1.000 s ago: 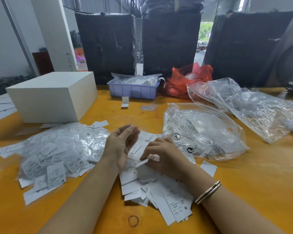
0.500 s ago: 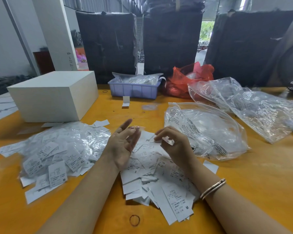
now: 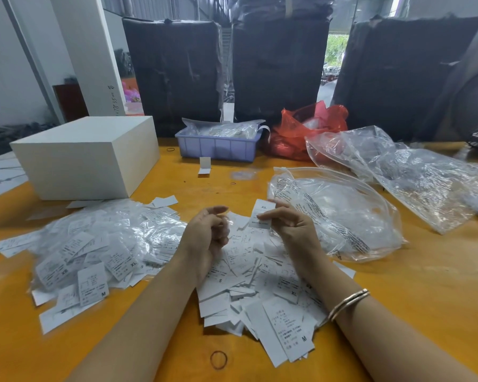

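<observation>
Your orange tabletop [image 3: 425,285] carried a white rectangular box [image 3: 86,158] well back and left of the loose heap of white paper size labels [image 3: 260,293]. A clear plastic zip bag [image 3: 342,216] lay just right of that heap. Over the heap, your left hand [image 3: 207,235] had its fingers curled; I could not tell whether they held anything. Your right hand [image 3: 295,230] pinched a white XL label [image 3: 263,208] above the heap's far edge.

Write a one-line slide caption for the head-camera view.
Right hand pinches an XL label above a pile of loose labels on the yellow table; left hand curls beside it.
</observation>
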Tool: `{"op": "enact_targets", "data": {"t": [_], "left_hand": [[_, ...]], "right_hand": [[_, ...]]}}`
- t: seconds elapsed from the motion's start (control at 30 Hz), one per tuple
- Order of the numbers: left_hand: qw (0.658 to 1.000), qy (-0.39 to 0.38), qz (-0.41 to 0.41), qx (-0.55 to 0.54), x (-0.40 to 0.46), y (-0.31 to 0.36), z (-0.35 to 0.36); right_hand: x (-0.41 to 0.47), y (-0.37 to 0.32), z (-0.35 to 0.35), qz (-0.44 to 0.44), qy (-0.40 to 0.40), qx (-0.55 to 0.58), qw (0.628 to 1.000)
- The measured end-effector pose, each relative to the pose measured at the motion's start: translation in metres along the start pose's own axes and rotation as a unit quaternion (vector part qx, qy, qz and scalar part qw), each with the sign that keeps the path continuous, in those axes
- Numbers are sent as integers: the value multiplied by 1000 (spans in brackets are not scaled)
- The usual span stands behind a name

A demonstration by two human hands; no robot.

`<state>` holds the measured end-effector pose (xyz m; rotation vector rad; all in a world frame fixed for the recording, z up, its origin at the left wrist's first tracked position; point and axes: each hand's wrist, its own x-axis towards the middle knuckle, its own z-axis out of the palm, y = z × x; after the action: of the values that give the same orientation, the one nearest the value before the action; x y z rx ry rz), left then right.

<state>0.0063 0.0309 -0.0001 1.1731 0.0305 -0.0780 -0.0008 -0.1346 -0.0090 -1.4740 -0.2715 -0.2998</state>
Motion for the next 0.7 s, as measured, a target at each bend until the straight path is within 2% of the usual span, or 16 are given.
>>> {"op": "enact_targets", "data": {"t": [0.2,0.27,0.47,0.57,0.7], "left_hand": [[999,-39,2,-24,0,1,-4],[998,-53,14,-29,0,0,-4],[996,-66,52,-9,-1,-1,-2],[995,-65,72,8,-2,-3,-1],[993,-70,89,25,-2,-5,0]], "right_hand": [[-1,0,-1,11,-18,-20,1000],[-1,-1,-1,26,-24,15,999],[1,-1,8,34,66,108,991],[1,1,9,52,65,113,990],[1,-1,12,122,80,165,975]]}}
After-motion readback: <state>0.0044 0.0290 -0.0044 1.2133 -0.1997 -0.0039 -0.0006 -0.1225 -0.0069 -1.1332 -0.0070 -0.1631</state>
